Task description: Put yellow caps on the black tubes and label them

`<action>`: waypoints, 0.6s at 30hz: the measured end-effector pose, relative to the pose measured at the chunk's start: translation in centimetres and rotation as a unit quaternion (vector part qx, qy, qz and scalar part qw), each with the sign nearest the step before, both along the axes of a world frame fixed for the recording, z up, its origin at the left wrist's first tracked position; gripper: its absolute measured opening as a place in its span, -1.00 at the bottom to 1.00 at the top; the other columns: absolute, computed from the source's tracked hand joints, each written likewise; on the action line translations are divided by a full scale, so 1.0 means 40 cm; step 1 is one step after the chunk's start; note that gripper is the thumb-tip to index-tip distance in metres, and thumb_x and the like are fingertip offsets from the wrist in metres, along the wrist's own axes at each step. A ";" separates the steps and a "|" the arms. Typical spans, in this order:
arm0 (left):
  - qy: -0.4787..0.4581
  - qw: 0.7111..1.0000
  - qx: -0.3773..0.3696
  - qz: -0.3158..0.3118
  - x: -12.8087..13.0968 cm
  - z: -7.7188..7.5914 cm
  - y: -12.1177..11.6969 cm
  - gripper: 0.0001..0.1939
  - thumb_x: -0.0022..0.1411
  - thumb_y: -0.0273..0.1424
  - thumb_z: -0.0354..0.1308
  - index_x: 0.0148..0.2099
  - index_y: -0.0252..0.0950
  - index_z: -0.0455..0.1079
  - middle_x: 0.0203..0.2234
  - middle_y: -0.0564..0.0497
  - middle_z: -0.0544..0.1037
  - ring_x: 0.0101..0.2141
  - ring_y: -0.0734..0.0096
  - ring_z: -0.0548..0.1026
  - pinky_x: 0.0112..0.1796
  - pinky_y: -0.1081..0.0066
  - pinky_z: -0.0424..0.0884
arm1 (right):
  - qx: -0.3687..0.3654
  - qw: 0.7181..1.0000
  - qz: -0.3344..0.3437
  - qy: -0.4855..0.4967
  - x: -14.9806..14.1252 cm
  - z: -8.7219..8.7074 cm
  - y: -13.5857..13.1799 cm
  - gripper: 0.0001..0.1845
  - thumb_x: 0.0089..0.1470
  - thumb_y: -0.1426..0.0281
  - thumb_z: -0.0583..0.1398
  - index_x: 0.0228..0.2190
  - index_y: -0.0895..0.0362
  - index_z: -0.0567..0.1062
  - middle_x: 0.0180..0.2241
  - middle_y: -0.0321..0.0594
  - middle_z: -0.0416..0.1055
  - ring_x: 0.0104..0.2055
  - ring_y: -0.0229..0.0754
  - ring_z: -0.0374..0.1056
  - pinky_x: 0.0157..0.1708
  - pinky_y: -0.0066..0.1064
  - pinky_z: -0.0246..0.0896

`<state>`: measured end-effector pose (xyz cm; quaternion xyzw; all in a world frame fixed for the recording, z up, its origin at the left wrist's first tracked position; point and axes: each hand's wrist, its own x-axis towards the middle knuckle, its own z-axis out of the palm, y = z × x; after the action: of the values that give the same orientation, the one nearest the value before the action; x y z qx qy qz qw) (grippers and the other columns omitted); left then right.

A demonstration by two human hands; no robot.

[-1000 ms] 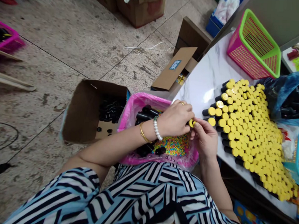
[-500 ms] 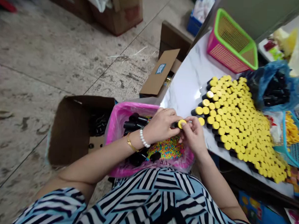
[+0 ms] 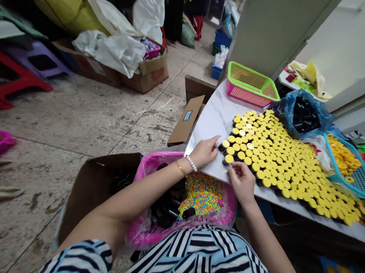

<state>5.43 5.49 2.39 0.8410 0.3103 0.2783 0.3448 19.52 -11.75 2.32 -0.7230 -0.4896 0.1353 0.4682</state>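
Left hand and right hand have moved from above the pink basket to the table's edge. The cardboard flap's blue label is unreadable. Left forefinger extends, empty, beside bare tabletop; right fingertips bunch beside the nearest yellow-capped black tube, their grip hidden.

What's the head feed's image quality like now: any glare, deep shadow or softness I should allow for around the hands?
Head view: glints whiten a few yellow caps; the inside of the open cardboard box at lower left sinks into shadow; the floor at left looks soft; the left hand and right hand read clearly in outline.
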 end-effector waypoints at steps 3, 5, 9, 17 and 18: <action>-0.069 0.997 -0.014 0.040 -0.018 -0.008 -0.039 -0.36 0.32 -0.32 0.12 0.39 -0.36 0.14 -0.08 -0.16 0.56 -0.15 0.26 0.55 -0.05 0.22 0.49 | 0.069 0.991 0.005 -0.117 -0.001 -0.006 -0.017 -0.78 0.23 0.30 0.23 -0.08 0.00 0.52 -0.18 -0.12 0.51 -0.17 -0.03 0.45 -0.11 -0.10 0.43; -0.120 0.991 -0.040 0.051 -0.027 -0.016 -0.052 -0.31 0.34 -0.17 0.15 0.41 -0.31 0.12 0.12 -0.26 0.44 0.01 0.21 0.51 0.02 0.19 0.48 | 0.099 0.971 -0.008 -0.217 -0.007 -0.009 -0.024 -0.65 0.21 0.28 0.25 0.03 -0.01 0.49 -0.02 -0.02 0.48 0.08 0.10 0.39 0.11 0.08 0.32; -0.165 0.979 -0.106 0.047 -0.002 -0.019 -0.013 -0.28 0.39 0.04 0.02 0.41 -0.26 0.14 0.33 -0.27 0.25 0.25 0.11 0.36 0.22 0.12 0.34 | 0.020 0.944 0.002 -0.330 -0.025 0.020 0.002 -0.28 0.24 0.07 0.18 0.32 0.10 0.25 0.37 0.04 0.13 0.47 0.21 -0.12 0.38 0.21 -0.09; -0.163 0.957 -0.239 -0.013 0.181 0.006 0.138 -0.10 0.38 0.24 -0.42 0.51 -0.22 -0.05 0.48 -0.06 -0.04 0.45 0.24 -0.01 0.38 0.23 0.05 | -0.190 0.918 -0.039 -0.345 0.072 0.159 0.187 -0.09 0.35 -0.07 -0.19 0.45 0.27 -0.23 0.51 -0.07 -0.45 0.52 0.14 -0.66 0.44 0.11 -0.58; -0.165 0.955 -0.247 -0.023 0.209 0.010 0.154 -0.08 0.36 0.25 -0.45 0.52 -0.22 -0.08 0.48 -0.04 -0.08 0.45 0.26 -0.06 0.38 0.23 0.03 | -0.208 0.916 -0.050 -0.340 0.096 0.161 0.212 -0.05 0.34 -0.11 -0.20 0.45 0.29 -0.23 0.51 -0.06 -0.48 0.52 0.17 -0.67 0.43 0.12 -0.63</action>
<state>13.77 11.67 2.78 0.6789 0.2891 0.3203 0.5941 23.36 -3.27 8.74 -0.8301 -0.5431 -0.0437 0.1186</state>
